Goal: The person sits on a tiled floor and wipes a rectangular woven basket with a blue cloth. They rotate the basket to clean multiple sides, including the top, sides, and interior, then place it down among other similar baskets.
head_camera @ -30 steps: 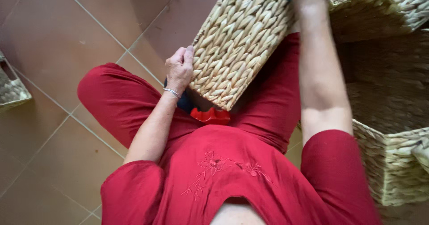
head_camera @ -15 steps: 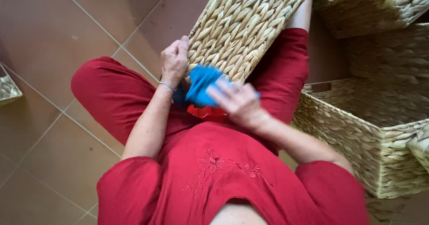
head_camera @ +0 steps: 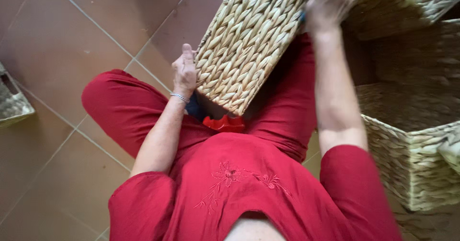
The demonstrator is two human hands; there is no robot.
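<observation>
Lap in red cloth is bearing the tilted woven basket (head_camera: 249, 40), with a small red thing (head_camera: 223, 123) lying just below its lower corner. The left hand (head_camera: 185, 71) is gripping the basket's left edge, wrist bent. Farther off, the right hand (head_camera: 329, 1) is reaching over its upper rim, blurred; I cannot tell its grip.

Right hand (head_camera: 330, 1) blurred; woven basket (head_camera: 249, 40) top cut off

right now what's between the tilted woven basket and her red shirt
In the head view, a small bright red object lies on the lap between the tilted woven basket and the red shirt. The left hand steadies the basket's side.
</observation>
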